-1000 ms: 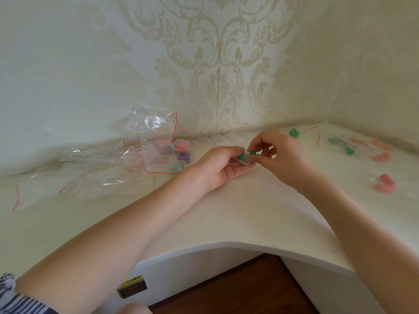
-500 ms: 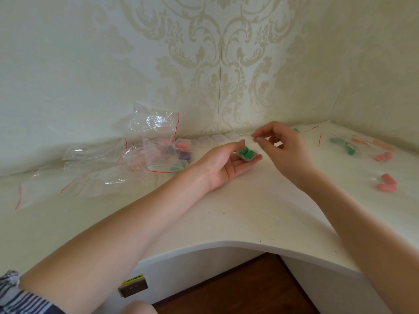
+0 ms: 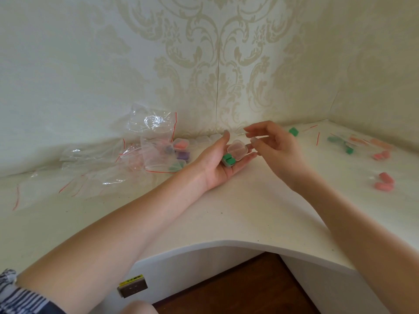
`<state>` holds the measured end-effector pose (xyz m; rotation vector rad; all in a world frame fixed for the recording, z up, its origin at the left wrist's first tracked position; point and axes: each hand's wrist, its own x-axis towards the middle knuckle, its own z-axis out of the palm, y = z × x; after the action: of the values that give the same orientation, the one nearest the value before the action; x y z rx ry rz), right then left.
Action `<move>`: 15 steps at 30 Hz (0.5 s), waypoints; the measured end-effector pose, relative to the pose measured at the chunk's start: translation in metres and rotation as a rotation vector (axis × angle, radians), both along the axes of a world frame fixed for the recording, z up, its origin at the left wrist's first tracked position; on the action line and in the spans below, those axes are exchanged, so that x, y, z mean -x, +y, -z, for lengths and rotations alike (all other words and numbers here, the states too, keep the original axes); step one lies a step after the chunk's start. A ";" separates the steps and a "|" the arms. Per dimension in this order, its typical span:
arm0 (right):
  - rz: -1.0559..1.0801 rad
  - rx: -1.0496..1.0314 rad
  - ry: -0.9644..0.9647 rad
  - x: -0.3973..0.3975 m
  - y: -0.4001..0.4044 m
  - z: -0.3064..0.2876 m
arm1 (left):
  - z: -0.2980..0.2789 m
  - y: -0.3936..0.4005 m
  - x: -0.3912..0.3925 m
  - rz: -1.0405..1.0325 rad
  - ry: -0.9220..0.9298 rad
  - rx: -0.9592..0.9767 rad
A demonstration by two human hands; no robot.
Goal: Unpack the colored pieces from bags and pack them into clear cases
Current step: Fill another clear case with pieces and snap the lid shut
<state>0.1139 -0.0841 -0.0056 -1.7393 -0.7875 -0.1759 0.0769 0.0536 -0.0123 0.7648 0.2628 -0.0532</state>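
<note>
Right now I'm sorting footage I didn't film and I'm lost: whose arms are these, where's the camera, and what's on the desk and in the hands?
No machine here: a person wears a camera on the head, looking down at their own arms. The left hand, palm up, cradles a small clear case with green pieces inside and its lid open. The right hand hovers at the lid, holding nothing. On the white desk lie empty clear bags, filled cases, and loose pink pieces and green pieces.
</note>
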 end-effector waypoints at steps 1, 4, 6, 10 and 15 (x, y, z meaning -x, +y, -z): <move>-0.032 -0.023 0.027 0.001 0.000 -0.001 | 0.000 0.001 0.000 -0.007 0.017 0.013; -0.118 0.031 0.091 0.005 0.002 0.002 | 0.003 0.005 -0.003 0.020 0.034 0.068; -0.130 0.164 0.003 0.006 0.003 0.007 | 0.004 0.009 -0.002 0.056 0.012 0.108; -0.118 0.294 -0.134 0.009 0.003 0.009 | 0.008 0.013 -0.006 0.049 -0.040 -0.038; -0.116 0.312 -0.091 0.009 0.000 0.008 | 0.007 0.013 -0.007 0.027 -0.110 -0.168</move>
<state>0.1051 -0.0843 -0.0132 -1.9817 -1.0223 -0.0555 0.0841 0.0666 -0.0196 0.9351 0.1533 -0.0148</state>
